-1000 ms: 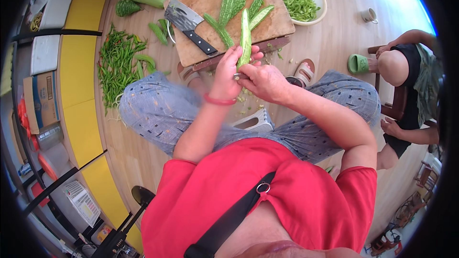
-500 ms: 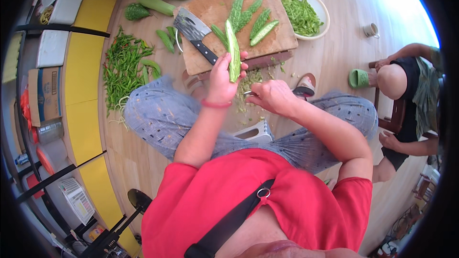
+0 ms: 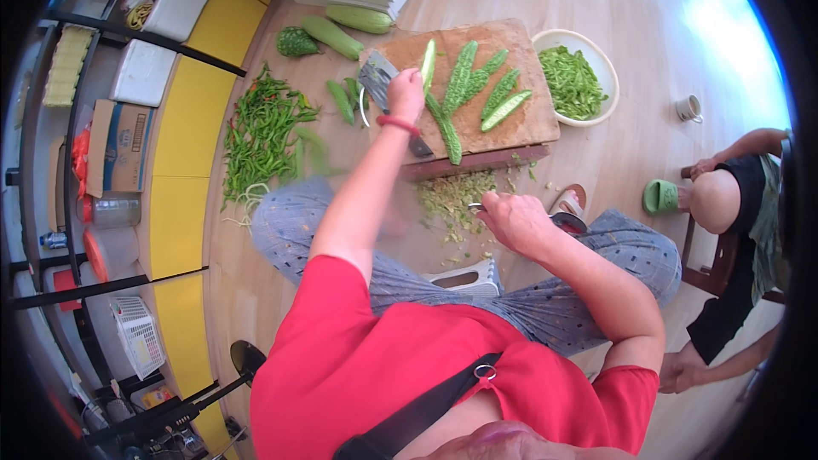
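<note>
My left hand (image 3: pixel 406 95) reaches over the left part of a wooden cutting board (image 3: pixel 520 43), its fingers closed at the near end of a pale, hollowed bitter melon half (image 3: pixel 429 60). Under that hand lies a cleaver (image 3: pixel 377 75), its handle partly hidden by my wrist. Several more bitter melon halves (image 3: pixel 461 77) rest on the board, mostly bumpy skin up; one cut half (image 3: pixel 506 111) shows its pale inside. Nearer to me, above the scraps, my right hand (image 3: pixel 517 220) is closed on a small metal utensil (image 3: pixel 476 206), with only its tip showing.
Pale scraps (image 3: pixel 460 198) litter the floor before the board. A bowl of green slices (image 3: pixel 609 68) stands right. Green chillies (image 3: pixel 264 132) and gourds (image 3: pixel 331 34) lie left. A mug (image 3: pixel 688 108) stands far right, near another seated person (image 3: pixel 716 204). Yellow-fronted shelves (image 3: pixel 181 136) line the left.
My left hand has carried the bitter melon half from near my right hand forward and left, onto the board by the cleaver. My right hand stays low, still holding the utensil. The view has shifted.
</note>
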{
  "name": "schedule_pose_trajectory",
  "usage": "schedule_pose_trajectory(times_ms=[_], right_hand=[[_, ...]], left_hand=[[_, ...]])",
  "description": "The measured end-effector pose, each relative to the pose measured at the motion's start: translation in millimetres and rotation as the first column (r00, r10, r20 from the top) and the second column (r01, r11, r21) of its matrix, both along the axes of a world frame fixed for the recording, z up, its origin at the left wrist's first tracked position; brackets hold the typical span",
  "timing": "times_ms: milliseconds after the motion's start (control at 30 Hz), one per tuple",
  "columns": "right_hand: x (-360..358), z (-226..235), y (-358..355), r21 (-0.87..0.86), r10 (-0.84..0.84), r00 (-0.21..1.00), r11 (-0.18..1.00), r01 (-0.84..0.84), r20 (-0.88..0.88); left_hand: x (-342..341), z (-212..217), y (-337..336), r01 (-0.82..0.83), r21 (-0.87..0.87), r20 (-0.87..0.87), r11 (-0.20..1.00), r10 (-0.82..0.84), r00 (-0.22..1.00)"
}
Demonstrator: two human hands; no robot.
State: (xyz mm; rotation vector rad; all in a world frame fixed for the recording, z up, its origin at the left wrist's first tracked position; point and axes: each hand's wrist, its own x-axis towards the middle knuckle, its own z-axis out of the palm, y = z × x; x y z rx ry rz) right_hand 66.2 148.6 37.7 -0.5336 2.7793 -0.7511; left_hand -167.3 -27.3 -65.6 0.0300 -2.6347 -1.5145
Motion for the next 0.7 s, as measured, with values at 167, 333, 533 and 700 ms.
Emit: schedule_pose_trajectory(times_ms=[167,333,533,700], right_hand=[[-0.6,-1.5,5.6,0.001,-0.021,1.0,1.0,0.021,-0.013],[-2.8,3.4,8.6,0.039,-0.021,0.999,0.999,0.019,0.039],[-2.3,8.0,4.3,-0.015,0.009,1.0,1.0,-0.009,0.022],[-8.2,7.6,4.4,0.051,-0.034,0.999,0.998,0.032,0.027]], left_hand=[[-30.9,-12.3,-9.2,0.037,-0.226,0.039,0.973,-0.029,0.999],[1.1,15.2,-7.1,-0.134,-0.64,-0.392,0.757,-0.172,0.904],[58.8,-0.6,15.4,0.222,-0.537,0.188,0.814,-0.141,0.972],[74.9,20.2,35.6,0.191,-0.425,0.259,0.885,-0.083,0.962]])
